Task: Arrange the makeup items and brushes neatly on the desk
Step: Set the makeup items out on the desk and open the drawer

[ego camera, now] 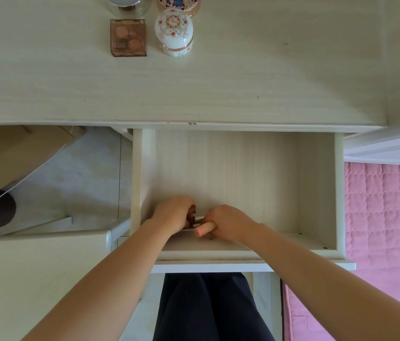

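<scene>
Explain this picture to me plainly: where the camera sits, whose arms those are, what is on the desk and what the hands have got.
One camera, worn on a person's head, looks down at their own arms. There is no machine. On the desk stand a brown compact, a white patterned jar and, cut off at the top edge, a glass jar and a pink patterned lid. Below is an open drawer. In it, the left hand grips something brown, mostly hidden; the right hand grips a pink tube.
</scene>
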Tool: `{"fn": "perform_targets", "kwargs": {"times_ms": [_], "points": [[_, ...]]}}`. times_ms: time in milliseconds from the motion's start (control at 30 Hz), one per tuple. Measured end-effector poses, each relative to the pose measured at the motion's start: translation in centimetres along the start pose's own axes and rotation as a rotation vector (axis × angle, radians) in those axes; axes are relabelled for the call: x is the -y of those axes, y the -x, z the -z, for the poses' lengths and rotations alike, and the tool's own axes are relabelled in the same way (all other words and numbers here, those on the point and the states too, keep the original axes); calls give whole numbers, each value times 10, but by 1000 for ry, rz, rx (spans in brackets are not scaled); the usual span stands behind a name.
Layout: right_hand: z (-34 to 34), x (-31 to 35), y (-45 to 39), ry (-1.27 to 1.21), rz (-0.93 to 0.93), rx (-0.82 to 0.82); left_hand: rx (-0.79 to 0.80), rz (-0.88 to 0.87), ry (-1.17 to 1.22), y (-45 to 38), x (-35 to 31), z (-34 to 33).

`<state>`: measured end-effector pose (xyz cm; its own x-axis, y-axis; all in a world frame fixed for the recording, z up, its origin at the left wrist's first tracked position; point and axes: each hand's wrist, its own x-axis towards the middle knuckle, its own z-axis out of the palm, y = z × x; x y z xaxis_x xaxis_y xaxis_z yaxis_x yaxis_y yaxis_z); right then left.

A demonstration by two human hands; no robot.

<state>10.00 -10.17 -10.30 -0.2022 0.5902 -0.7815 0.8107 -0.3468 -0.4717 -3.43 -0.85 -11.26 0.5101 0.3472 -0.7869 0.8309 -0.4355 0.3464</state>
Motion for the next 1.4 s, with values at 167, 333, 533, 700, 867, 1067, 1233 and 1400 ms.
{"fn": "perform_targets", "kwargs": {"times_ms": [167,333,533,700,867,1067,1233,1400], "points": [[-3,-2,-3,3,19,-37,-85,33,58,-2,7,3],[-4,8,-9,81,32,-86,-187,-30,83,-6,5,2],[-12,23,-19,150,50,-125,-218,-53,55,-11,11,0],[-12,23,-24,137,22,-91,-192,-83,0,-13,13,0],[-12,24,-24,27,36,-14,-213,-42,51,-15,12,1],[-6,24,-24,-34,40,139,-297,-14,172,-13,11,5],[-3,18,-20,-106,-4,166,-293,35,241,-9,5,12],[3,4,-7,-194,-57,150,-241,106,491,-3,0,18]]}}
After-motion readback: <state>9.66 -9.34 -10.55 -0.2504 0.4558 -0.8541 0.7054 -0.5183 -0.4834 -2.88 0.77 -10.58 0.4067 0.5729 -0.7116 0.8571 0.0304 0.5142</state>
